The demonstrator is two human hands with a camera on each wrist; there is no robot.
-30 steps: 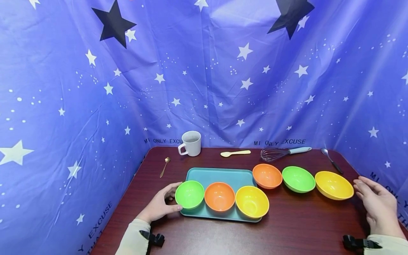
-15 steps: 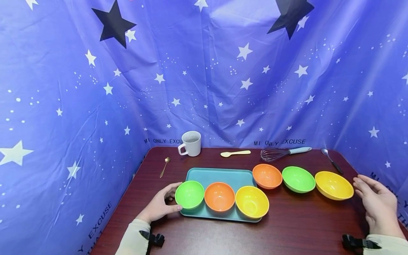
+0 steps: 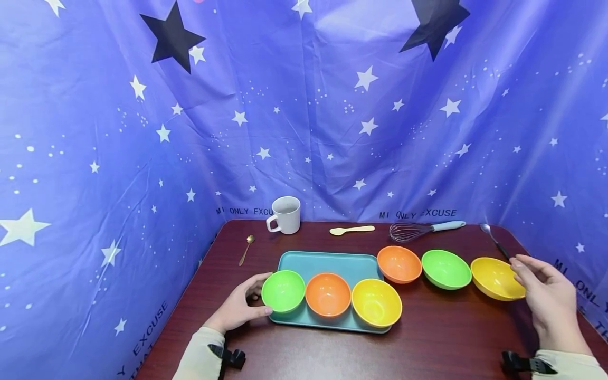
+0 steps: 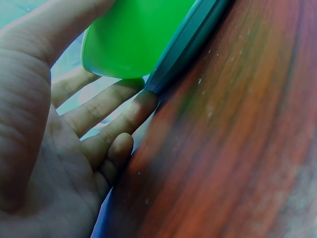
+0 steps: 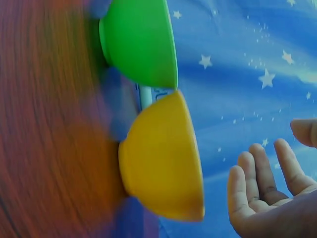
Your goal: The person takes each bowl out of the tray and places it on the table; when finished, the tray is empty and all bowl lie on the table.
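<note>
My left hand (image 3: 243, 305) is at the left side of a green bowl (image 3: 283, 292), which stands at the left end of a teal tray (image 3: 332, 258). Thumb and fingers curve round its side; in the left wrist view the fingertips (image 4: 143, 96) touch the bowl's underside (image 4: 131, 44) and the tray edge. An orange bowl (image 3: 328, 295) and a yellow bowl (image 3: 376, 303) follow in a row. My right hand (image 3: 551, 301) hovers at the right of another yellow bowl (image 3: 496, 279); in the right wrist view, a gap separates the loose fingers from this bowl (image 5: 163, 163).
Another orange bowl (image 3: 399, 265) and green bowl (image 3: 446, 269) stand right of the tray. Behind are a grey mug (image 3: 287, 215), a gold spoon (image 3: 246, 250), a cream spoon (image 3: 352, 230), a whisk (image 3: 427, 229) and a black-handled spoon (image 3: 495, 240). A starry curtain surrounds the table.
My right hand has moved left and slightly up, so its fingers now overlap the right yellow bowl's edge in the head view. My left hand and the bowls have stayed in place.
</note>
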